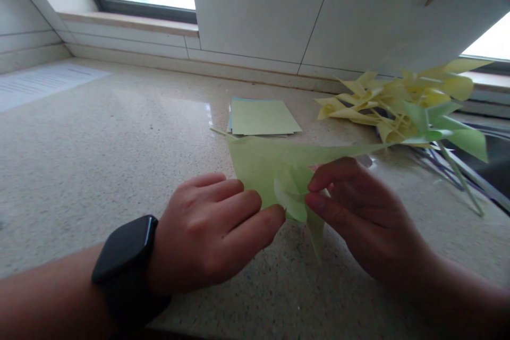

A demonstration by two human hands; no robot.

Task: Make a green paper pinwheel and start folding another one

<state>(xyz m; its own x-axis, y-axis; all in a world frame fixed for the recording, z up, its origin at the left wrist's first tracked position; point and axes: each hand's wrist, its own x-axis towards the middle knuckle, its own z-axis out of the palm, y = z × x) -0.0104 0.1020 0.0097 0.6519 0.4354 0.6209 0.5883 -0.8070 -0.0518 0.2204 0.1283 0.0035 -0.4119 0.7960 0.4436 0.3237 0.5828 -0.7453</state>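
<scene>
A light green paper pinwheel, partly curled, is held above the counter between both hands. My left hand, with a black watch on its wrist, is closed on the paper's lower left part; its thumb is hidden. My right hand pinches thumb and index finger together at the curled middle of the paper. Whether a small pin or wire is in that pinch, I cannot make out. One flap points down below the fingers. Behind the paper's upper left corner, the end of a thin pale green stick shows.
A stack of coloured paper squares, green on top, lies behind the hands. Several yellow paper pinwheels and a green pinwheel on a stick lie at the right. A printed sheet rests at the far left of the speckled counter.
</scene>
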